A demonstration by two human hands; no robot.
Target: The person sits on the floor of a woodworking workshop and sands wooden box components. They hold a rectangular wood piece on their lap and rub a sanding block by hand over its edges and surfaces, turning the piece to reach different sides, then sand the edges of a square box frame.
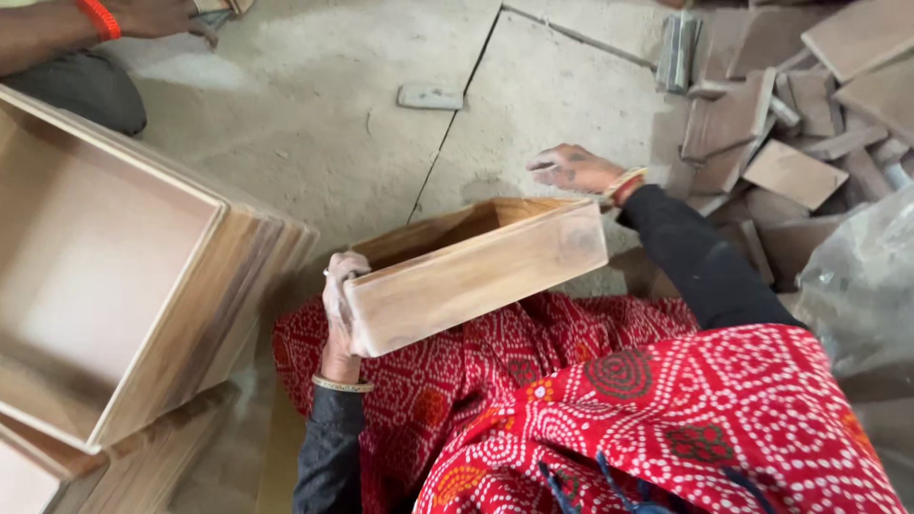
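Roughly by size: concrete floor (314,114) runs under everything, with a crack line through it. Big open wooden box (124,276) stands at my left, well apart from my hands, open side up toward me. Heap of wood offcuts (790,124) lies at my upper right, with a clear plastic bag (857,276) just below it. My lap is covered in red patterned cloth (609,400).

Small box (476,271) rests tilted on my lap, open side facing away from me, long wall toward the camera. My left hand (341,305) is wrapped around its left end, fingers curled over the edge, so that grip is closed on the small box. My right hand (571,169) hovers past the far right corner, fingers loosely spread, holding nothing; I cannot tell if it touches the rim.

1 small grey block (428,96) lies on the floor, well apart. Another person's arm (86,24) with an orange band shows top left, not mine.

To do this well, I judge: keep the left grip firm on the end so the small box does not slide off my lap, and bring the right hand onto the far wall for a steady 2-hand hold.
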